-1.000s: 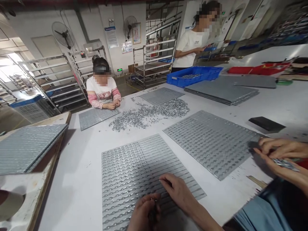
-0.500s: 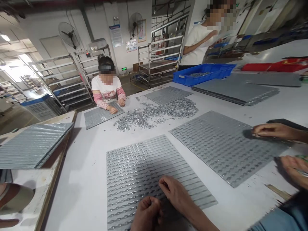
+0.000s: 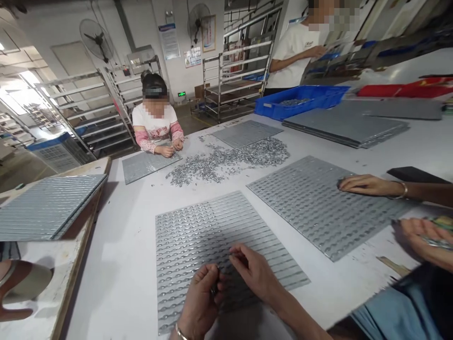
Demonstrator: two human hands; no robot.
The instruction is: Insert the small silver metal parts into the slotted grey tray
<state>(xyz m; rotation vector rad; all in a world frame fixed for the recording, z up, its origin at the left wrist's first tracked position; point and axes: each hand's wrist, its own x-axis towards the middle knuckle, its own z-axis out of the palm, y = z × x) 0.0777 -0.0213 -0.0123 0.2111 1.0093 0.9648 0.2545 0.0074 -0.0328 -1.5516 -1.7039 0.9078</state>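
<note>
A grey ribbed tray [image 3: 198, 231] with rows of small metal pieces lies flat on the white table [image 3: 123, 264] in front of me. My left hand [image 3: 200, 302] rests on its near edge, fingers curled round a small dark bunch of metal pieces. My right hand [image 3: 253, 271] lies on the tray beside it, thumb and forefinger pinched on a small piece at the tray's surface. A heap of loose metal pieces [image 3: 226, 163] lies further back in the middle of the table.
A co-worker's hands [image 3: 368, 185] work on a second tray [image 3: 318, 203] at the right. Another person sits at the far side over a third tray [image 3: 146, 165]. A blue bin [image 3: 300, 101], stacked trays [image 3: 348, 125] and a tray stack [image 3: 46, 205] at the left surround the work area.
My hands moved slightly up the tray and my left wrist came into view. The co-worker's hand at the right reached further across the second tray.
</note>
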